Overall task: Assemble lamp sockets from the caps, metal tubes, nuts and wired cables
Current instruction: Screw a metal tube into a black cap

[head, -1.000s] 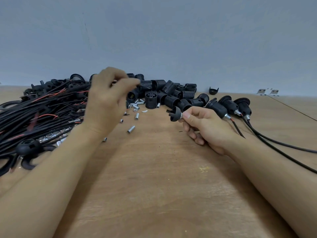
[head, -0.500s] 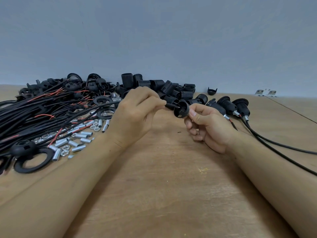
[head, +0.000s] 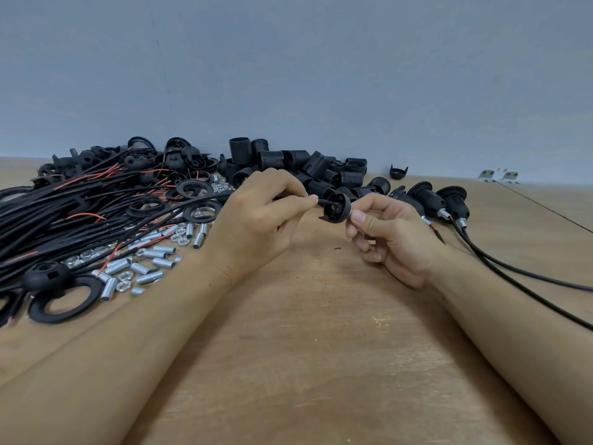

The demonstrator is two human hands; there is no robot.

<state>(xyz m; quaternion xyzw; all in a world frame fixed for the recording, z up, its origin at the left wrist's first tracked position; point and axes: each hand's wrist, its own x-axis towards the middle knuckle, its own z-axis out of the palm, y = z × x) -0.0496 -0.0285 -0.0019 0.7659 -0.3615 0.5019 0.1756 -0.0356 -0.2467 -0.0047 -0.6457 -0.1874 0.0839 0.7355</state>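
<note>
Left hand pinches a thin black cable end, feeding it into the cap pinched by the right hand just beside it. Cap looks light and rigid, best gripped by its rim; cable floppy, so hold near the tip. Metal tubes lie left on the surface.

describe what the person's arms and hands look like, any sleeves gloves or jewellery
Both forearms are bare as far as the frame shows: no sleeve edge comes into view. The left hand and the right hand wear no gloves, and no ring, watch or wristband shows on either. The fingernails that can be seen are short and unpainted. No marks or tape are visible on either arm.
</note>
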